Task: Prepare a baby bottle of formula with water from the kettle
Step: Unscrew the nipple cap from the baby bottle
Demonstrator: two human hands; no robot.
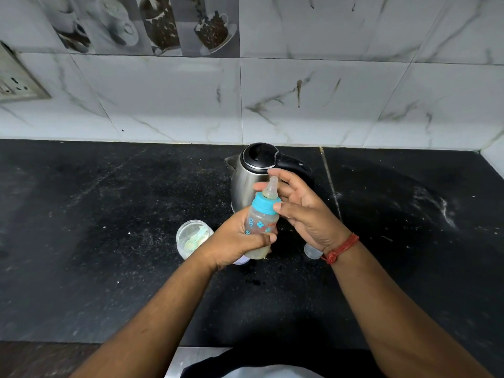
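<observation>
My left hand (240,241) grips the body of a clear baby bottle (260,222) with blue leaf prints, tilted slightly right above the black counter. Pale cloudy liquid fills its lower part. A blue collar ring (265,204) and a translucent teat (271,189) sit on top. My right hand (302,211) is beside the collar with fingers spread, thumb tip touching the ring. A steel kettle (246,175) with a black lid and handle stands just behind the bottle.
An open round formula container (192,238) with a scoop inside stands left of my left hand. A small clear cap (312,252) lies under my right wrist. The black stone counter (109,214) runs to a marble-tiled wall; a socket plate (16,83) is at the far left.
</observation>
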